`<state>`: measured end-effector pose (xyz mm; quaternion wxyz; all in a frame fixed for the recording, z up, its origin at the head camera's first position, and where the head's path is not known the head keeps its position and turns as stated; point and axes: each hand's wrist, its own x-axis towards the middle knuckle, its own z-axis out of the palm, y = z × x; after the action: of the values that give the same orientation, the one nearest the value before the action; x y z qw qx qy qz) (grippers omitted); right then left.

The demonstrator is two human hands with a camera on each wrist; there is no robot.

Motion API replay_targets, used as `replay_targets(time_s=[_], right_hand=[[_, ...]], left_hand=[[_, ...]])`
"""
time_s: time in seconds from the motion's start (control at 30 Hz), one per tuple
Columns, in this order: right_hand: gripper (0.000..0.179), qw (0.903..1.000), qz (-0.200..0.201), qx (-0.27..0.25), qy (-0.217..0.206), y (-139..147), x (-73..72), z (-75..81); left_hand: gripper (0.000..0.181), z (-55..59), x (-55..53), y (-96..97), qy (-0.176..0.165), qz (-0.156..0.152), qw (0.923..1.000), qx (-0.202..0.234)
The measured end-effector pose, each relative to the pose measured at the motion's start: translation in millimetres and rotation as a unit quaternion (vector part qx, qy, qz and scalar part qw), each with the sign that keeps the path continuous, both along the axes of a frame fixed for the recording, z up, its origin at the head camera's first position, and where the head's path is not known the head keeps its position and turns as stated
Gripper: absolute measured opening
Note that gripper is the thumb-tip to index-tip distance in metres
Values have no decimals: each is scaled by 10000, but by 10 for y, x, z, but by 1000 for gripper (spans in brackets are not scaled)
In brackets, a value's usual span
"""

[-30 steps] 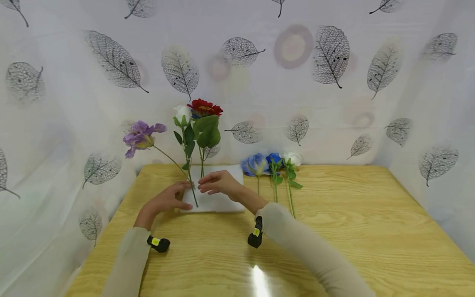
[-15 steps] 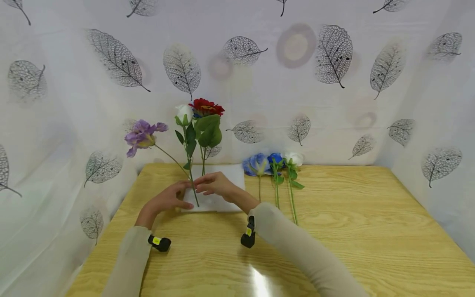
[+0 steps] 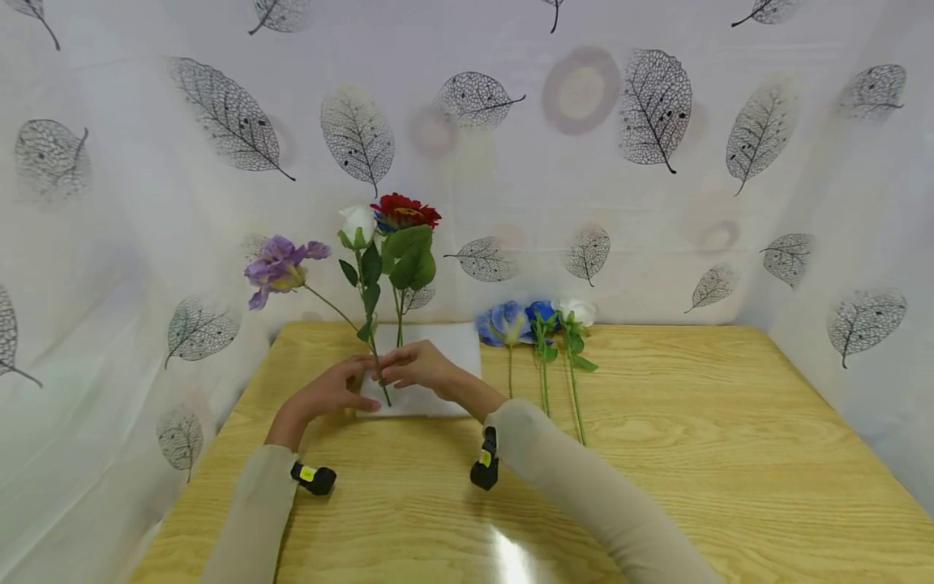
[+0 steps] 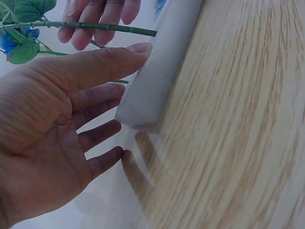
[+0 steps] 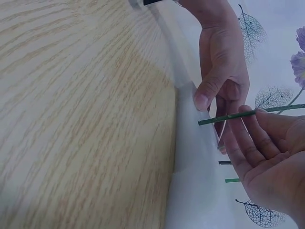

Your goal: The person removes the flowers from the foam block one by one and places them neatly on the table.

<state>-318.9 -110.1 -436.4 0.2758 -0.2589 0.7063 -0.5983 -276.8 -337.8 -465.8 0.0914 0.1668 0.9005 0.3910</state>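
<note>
The white rose [image 3: 357,225] leans slightly further left than a moment ago, its stem [image 5: 217,119] pinched in the right hand [image 3: 419,367], apparently under control but not set in the block [image 3: 461,349], where the left hand [image 3: 332,391] spreads loose fingers.

A leafy white rose [image 3: 370,296] tilts slightly near the white block [image 3: 430,405].
</note>
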Motion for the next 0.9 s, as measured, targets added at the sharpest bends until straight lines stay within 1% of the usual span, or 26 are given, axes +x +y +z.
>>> replay_targets(time_s=[0.2,0.33,0.5,0.7,0.9], right_hand=[[25,9999,-8,133,20,-10,3,-42],[24,9998,-9,183,58,-13,22,-48],[22,9996,-4,175,216,-28,57,-49],[20,9992,-15,168,349,-46,82,-58],[21,9987,-36,160,486,-47,98,-37]], left_hand=[[79,10,2,-10,2,-23,10000,72],[83,0,6,-17,5,-29,10000,36],[88,-9,19,-16,34,14,9999,-121],[82,-8,20,-11,18,82,9998,-164],[78,-11,6,-15,125,21,9998,-153]])
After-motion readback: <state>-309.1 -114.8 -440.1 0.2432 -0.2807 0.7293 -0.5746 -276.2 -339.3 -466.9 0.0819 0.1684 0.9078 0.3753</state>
